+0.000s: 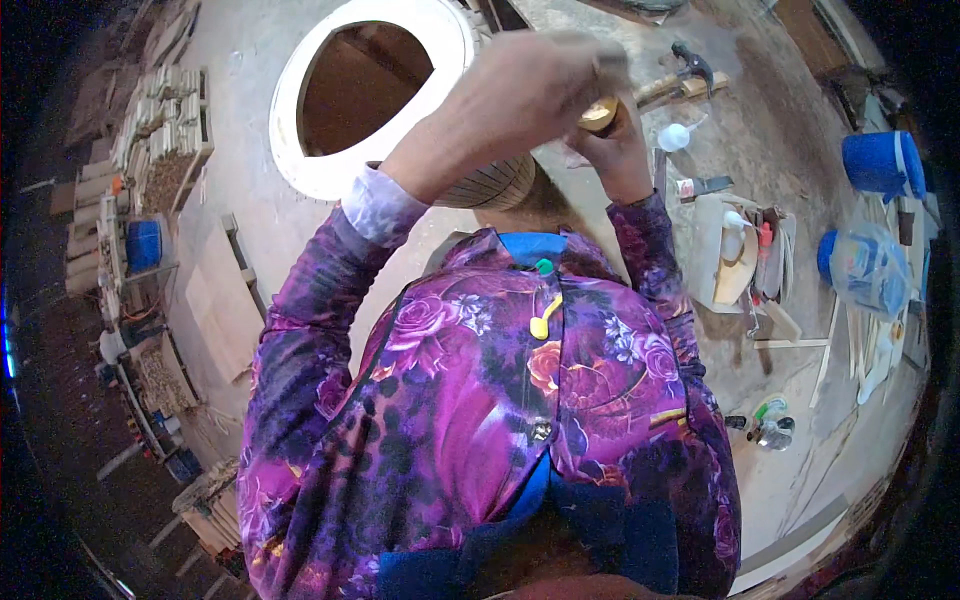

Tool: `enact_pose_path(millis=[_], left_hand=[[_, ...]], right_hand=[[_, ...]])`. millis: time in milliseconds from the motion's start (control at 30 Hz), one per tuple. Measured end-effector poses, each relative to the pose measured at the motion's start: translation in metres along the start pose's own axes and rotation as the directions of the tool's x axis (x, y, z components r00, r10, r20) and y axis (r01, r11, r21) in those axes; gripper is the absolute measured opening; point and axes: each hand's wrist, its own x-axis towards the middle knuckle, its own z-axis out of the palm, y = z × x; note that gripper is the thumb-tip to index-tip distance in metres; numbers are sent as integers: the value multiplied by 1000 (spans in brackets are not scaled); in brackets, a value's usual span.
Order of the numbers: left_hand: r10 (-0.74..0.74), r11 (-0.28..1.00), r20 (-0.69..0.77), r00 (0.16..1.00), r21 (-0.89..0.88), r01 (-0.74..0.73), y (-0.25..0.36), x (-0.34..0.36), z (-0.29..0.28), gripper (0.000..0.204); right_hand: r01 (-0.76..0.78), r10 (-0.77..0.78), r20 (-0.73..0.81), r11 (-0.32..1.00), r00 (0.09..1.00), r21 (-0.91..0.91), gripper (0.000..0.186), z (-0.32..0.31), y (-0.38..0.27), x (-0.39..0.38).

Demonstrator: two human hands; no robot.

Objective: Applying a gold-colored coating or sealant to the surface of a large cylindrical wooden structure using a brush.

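My right hand point(622, 150) is closed around a small round golden-yellow thing point(599, 115), and its exact kind does not show. Just above it, my left hand point(530, 88) reaches across from the left with its back toward me. Motion smears its fingers, which bend near the top of the yellow thing; what they hold is hidden. Beyond my left wrist stands a large round piece with a broad white rim point(290, 130) around a dark brown opening. Its lower side point(500, 186) looks grey and ribbed, partly covered by my forearm.
On the floor to the right lie a hammer point(692, 66), a small white squeeze bottle point(676, 136) and a cut-open white container point(708, 240) with tools. Farther right are a blue bucket point(878, 164) and a clear plastic container point(872, 268). Wood strips point(165, 130) are stacked at left.
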Motion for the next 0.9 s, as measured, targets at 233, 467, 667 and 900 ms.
enact_pose_path(millis=[233, 467, 667, 900], left_hand=[[164, 858, 254, 953, -514, -10, -13, -3, -36, 13], [187, 970, 441, 878, -222, -95, 16, 12, -11, 22], [324, 885, 451, 831, -455, -99, -9, 22, -35, 18], [13, 960, 386, 922, -262, 96, -9, 0, -16, 16]], right_hand=[[-117, 68, 151, 929, 986, 350, 73, -16, 2, -16], [-266, 225, 187, 935, 956, 234, 76, -21, -7, -15], [-307, 157, 390, 881, 907, 359, 82, -30, 5, -30], [-343, 259, 258, 866, 931, 365, 85, -37, -4, -20]])
